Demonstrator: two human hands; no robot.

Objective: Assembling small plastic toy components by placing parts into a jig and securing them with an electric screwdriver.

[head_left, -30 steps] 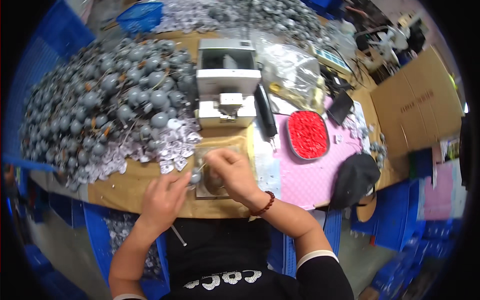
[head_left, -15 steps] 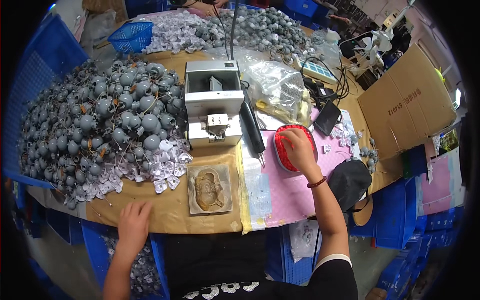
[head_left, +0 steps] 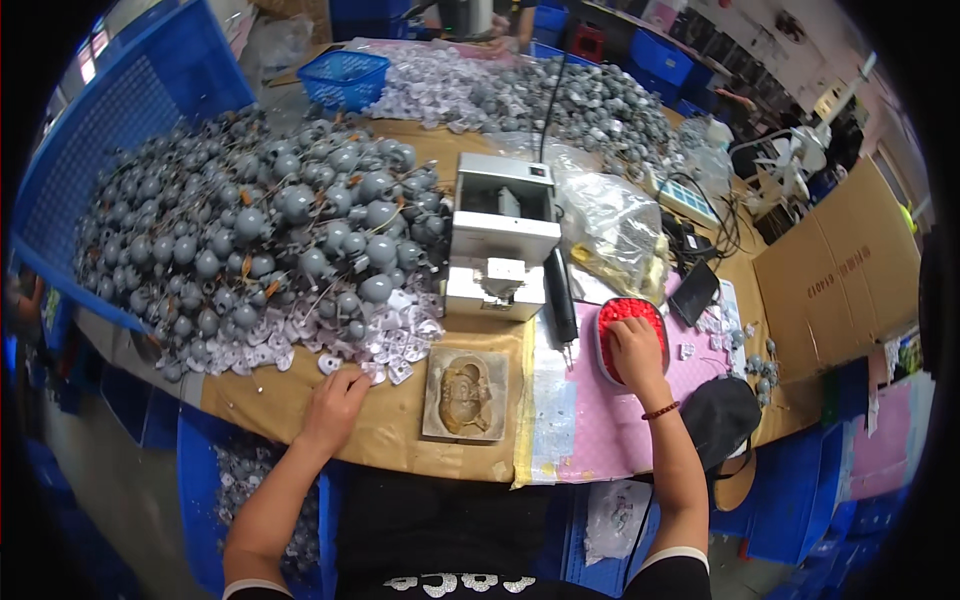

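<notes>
My left hand (head_left: 337,405) rests low over the brown table covering at the front edge of a heap of white plastic parts (head_left: 403,340). Its fingers are bent together beside a white part (head_left: 374,372); whether they grip anything is hidden. My right hand (head_left: 637,352) reaches into a tray of small red pieces (head_left: 622,310), its fingers curled down and the tips out of sight among them. Between the hands lies a square metal block (head_left: 433,412) with a recessed mould shape. Behind it stands a grey-and-white bench machine (head_left: 500,235) with a white fixture on its front.
Grey round parts with wires (head_left: 300,205) form a big pile at left, beside a blue crate (head_left: 120,110). A black handheld tool (head_left: 562,300) lies right of the machine. Nearby are a black phone (head_left: 694,292), black cap (head_left: 712,420) and cardboard box (head_left: 840,280).
My left hand has moved forward and right, from the bare table covering up to the white parts. The right hand stays at the red pieces, its fingers now lower among them. The view has shifted.
</notes>
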